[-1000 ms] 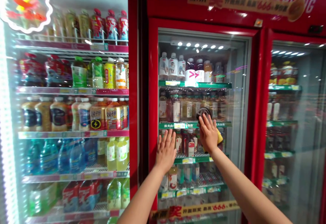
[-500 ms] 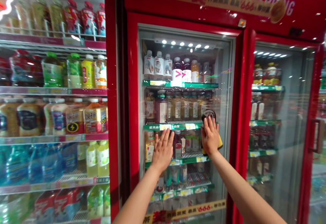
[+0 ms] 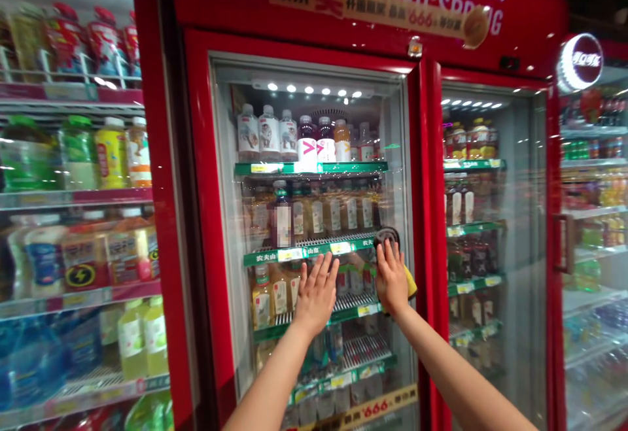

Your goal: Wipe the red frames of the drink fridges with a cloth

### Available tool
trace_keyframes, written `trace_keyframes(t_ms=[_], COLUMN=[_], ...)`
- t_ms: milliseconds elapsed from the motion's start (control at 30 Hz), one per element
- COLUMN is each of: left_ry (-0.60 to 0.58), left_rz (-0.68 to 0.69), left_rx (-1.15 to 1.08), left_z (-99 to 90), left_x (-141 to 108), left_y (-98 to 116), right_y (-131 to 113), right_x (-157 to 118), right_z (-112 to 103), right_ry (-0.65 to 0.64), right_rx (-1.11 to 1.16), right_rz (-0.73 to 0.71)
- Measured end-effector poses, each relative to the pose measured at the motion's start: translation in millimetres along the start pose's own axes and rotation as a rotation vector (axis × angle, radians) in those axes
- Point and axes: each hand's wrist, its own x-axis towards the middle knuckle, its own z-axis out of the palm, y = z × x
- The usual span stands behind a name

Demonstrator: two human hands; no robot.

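Left hand [image 3: 315, 295] lies open on glass door [image 3: 395, 176], right hand [image 3: 391, 279] flat over apparent cloth [image 3: 410, 283].

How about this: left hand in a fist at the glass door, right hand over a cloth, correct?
Not a fist: the head view shows the left hand open, fingers extended, at the glass door, with the right hand over a cloth.
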Motion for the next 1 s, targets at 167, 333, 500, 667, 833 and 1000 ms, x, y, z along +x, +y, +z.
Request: trace_keyframes(t_ms=[167,333,500,667,833,1000], left_ry=[0.009,0.009,-0.013,-0.024,-0.002,0.038], left_rz=[0.046,0.065,0.085,0.088,0.040,0.037], left_rx=[-0.008,-0.038,-0.057,-0.071,-0.089,-0.110], left_z=[5.3,14.5,21.3,27.5,40.4,53.0], left_x=[11,33,28,24,22,19], left_y=[14,36,46,50,59,60], right_y=[3,37,44,43,44,45], right_x=[5,32,-21,14,28,-39], right_z=[-9,-23,-15,-13,-14,-26], right_ry=[-0.118,-0.037,0.072,0.056,0.044,0.050], right_rx=[-0.021,-0.148,-0.196,-0.171,-0.161,-0.005], right_rz=[-0.182,0.011,0.214,0.294,0.304,0.289])
